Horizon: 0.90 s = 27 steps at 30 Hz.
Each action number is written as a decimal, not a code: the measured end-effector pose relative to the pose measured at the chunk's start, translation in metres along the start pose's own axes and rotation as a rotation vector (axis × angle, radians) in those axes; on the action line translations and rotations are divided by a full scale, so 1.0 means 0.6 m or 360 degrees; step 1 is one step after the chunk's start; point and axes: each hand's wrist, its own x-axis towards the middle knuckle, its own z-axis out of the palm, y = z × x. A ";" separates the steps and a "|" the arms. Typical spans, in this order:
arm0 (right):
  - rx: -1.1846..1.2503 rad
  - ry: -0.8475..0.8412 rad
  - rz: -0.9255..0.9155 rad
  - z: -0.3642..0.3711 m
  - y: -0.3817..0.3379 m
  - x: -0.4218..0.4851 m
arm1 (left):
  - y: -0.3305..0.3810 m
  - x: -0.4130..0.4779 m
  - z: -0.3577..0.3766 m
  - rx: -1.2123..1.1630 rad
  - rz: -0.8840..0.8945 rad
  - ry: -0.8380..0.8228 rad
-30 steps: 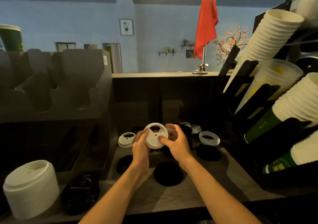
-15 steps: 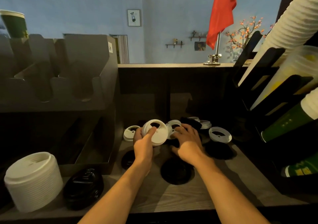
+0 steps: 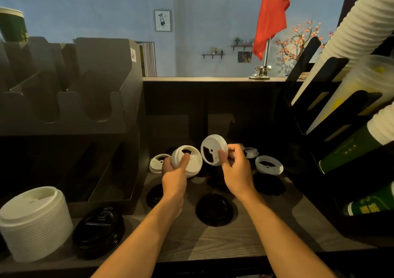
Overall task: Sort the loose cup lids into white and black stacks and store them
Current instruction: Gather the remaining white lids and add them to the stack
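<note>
Lids of white plastic are held above the middle of the table, one in each hand. The left grip closes around a white lid, thumb laid across its top. The right grip pinches a second white lid by the rim, tilted on edge with its face toward the camera. The two held lids sit just beside each other without touching.

Loose lids lie toward the table's far edge: a white one left of the hands, another to the right, and a smaller one behind it. Black lids lie flat on the table below and between the forearms.

At the near left corner a tall stack of white lids stands beside a lower stack of black lids. Behind them sits a dark open tray; its contents are lost in shadow. Along the right edge a black rack holds slanted sleeves of white cups, clear cups and green cups.
</note>
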 end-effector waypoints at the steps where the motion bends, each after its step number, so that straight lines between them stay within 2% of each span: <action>1: 0.0180 0.0001 0.0072 0.001 -0.004 -0.001 | -0.002 0.000 0.003 0.0050 0.0005 -0.0025; 7: 0.0984 -0.0027 0.0512 0.000 -0.011 0.007 | 0.003 0.001 0.006 0.0097 -0.0062 -0.0043; 10: 0.1143 -0.0123 0.0602 0.004 -0.014 0.006 | -0.002 -0.007 0.011 0.0066 -0.0105 -0.0174; 12: 0.1076 -0.0140 0.0590 0.011 -0.013 0.004 | -0.003 -0.012 0.014 0.0076 -0.0075 -0.0253; 16: 0.0588 -0.0084 0.0472 0.016 -0.007 0.000 | 0.006 -0.009 0.011 -0.0188 -0.0165 -0.0193; 19: 0.0456 -0.0131 0.0399 0.015 0.000 0.001 | 0.011 -0.009 0.009 -0.0293 -0.0189 -0.0191; 22: 0.0249 -0.0244 0.0322 0.016 0.004 0.001 | 0.011 -0.014 0.009 -0.0408 -0.0192 -0.0320; 27: 0.0118 -0.0188 0.0338 0.021 0.010 -0.002 | 0.011 -0.015 0.005 -0.0622 -0.0230 -0.0379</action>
